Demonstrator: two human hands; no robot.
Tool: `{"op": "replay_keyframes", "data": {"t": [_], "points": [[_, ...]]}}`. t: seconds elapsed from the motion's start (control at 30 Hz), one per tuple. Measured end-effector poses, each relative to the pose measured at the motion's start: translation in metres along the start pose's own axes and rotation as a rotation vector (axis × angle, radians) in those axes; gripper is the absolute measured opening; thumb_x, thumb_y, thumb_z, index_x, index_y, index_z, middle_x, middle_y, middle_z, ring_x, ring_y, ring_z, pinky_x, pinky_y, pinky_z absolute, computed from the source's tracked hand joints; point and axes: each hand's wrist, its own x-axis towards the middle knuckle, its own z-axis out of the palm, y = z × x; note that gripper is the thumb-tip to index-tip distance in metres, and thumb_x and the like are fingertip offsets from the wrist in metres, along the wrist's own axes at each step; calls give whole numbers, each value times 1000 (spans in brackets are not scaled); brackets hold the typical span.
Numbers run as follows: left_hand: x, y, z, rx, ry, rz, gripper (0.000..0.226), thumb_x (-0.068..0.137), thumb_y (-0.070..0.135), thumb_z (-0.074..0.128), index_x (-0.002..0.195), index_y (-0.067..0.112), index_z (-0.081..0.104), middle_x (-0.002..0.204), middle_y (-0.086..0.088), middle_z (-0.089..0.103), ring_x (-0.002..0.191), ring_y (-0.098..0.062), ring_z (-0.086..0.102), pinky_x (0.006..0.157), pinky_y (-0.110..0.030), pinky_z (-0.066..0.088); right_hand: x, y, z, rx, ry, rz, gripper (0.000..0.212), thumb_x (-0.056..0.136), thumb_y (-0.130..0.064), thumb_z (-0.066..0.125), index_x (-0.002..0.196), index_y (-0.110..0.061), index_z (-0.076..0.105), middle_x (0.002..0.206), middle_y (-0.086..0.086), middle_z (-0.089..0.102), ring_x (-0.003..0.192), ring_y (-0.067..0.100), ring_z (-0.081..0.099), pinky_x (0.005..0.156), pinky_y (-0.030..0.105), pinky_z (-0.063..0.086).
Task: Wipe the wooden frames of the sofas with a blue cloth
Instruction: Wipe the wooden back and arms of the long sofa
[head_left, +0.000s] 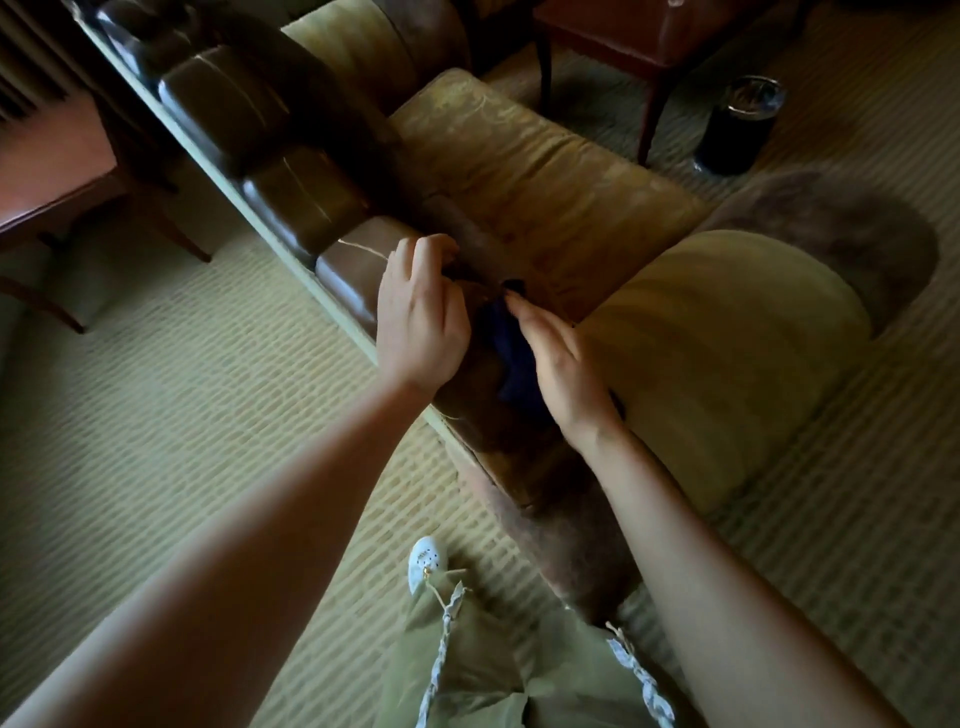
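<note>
The blue cloth (511, 358) lies on the sofa back (332, 270), pressed under the right hand (558, 364), fingers straight and together. The left hand (421, 312) rests curled beside it, holding nothing. Risk: the flat palm may slip and leave the bunched cloth behind.

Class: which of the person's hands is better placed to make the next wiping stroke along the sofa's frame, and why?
Probably the right hand: its straight fingers already lie on the dark blue cloth. The left hand rests curled on the brown sofa back, beside the cloth.
</note>
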Motion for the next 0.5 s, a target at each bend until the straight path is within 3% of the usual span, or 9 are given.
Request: {"op": "replay_keyframes", "data": {"t": [0.13,0.2,0.27,0.33,0.37,0.43,0.5], "points": [[23,-13,-6,-196,-8,-10,37,77,12,32,101,-4,55,95,-13,58,91,-28,54,82,-41,45,21,-24,35,-286,-103,-120,30,100,-23,41,114,-16,67,112,-2,68,108,10,60,94,25,45],[53,-29,-7,-132,-154,6,35,77,9,33,100,-4,55,97,-17,58,93,-31,54,81,-43,44,41,-28,48,-535,30,-221,26,96,-12,45,111,-13,67,109,4,68,105,20,60,87,20,42],[84,-47,-5,6,-392,46,31,80,4,36,103,-3,57,102,-19,58,98,-34,54,84,-43,44,64,-27,51,-650,168,-242,34,91,-2,51,124,-7,59,125,12,60,116,24,53,93,13,34],[103,-59,0,81,-590,143,30,82,-1,41,106,0,60,107,-17,59,104,-33,55,89,-43,44,79,-31,47,-606,254,-23,44,92,-19,58,132,-3,50,130,16,52,117,28,52,100,24,40],[107,-63,4,81,-653,199,31,83,-2,41,106,1,61,109,-16,59,106,-32,54,91,-43,43,83,-34,47,-605,289,128,48,91,-35,58,127,-4,53,121,16,57,110,29,56,92,32,47],[108,-63,9,39,-740,291,32,84,-4,41,107,1,62,110,-16,59,108,-32,53,91,-43,43,85,-40,53,-666,250,383,45,92,-54,46,86,-13,63,81,9,62,74,26,61,60,30,47],[105,-62,11,-21,-785,339,31,83,-6,40,106,0,60,111,-17,59,108,-32,52,89,-42,43,81,-46,64,-761,221,458,51,96,-55,33,65,-18,50,61,2,52,54,20,53,48,26,35]]}}
